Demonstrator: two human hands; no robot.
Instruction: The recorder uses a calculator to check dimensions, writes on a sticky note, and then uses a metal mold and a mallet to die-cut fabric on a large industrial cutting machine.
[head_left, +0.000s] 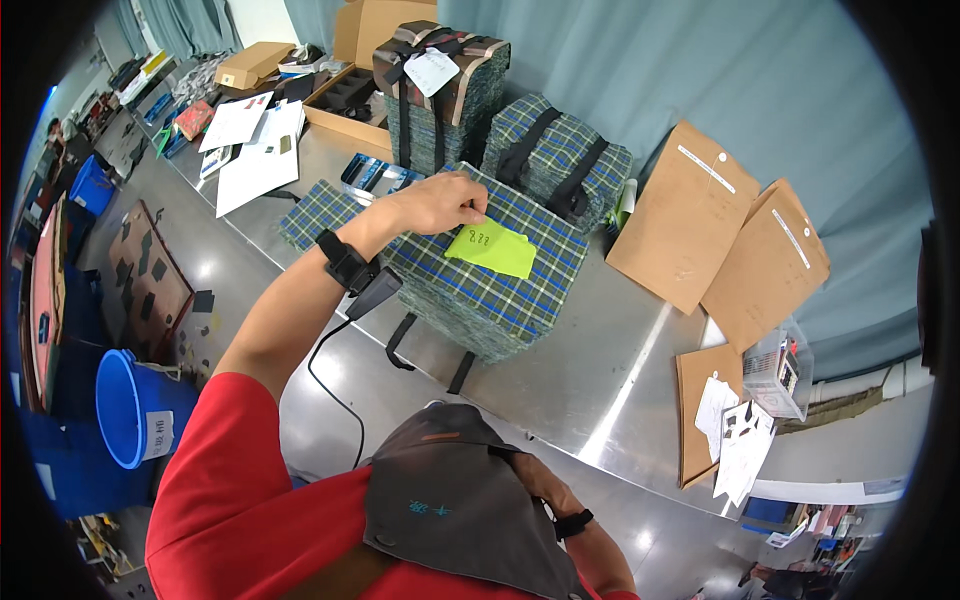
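Note:
My left hand is closed at the top edge of a bright lime-green paper with dark handwriting, its thumb and fingertips pinching there. The paper lies over a green-and-blue plaid padded piece with speckled sides and black straps, near the front of the steel table. A watch and a cabled device are on my left wrist. My right hand is low at the front of my body, its fingers hidden behind a dark grey apron, so its grip is unclear.
Behind are two strapped bundles, an open cardboard box, a small blue-and-clear tray and white sheets. Brown envelopes and a clear bin are at right. A blue bucket stands left, below the table.

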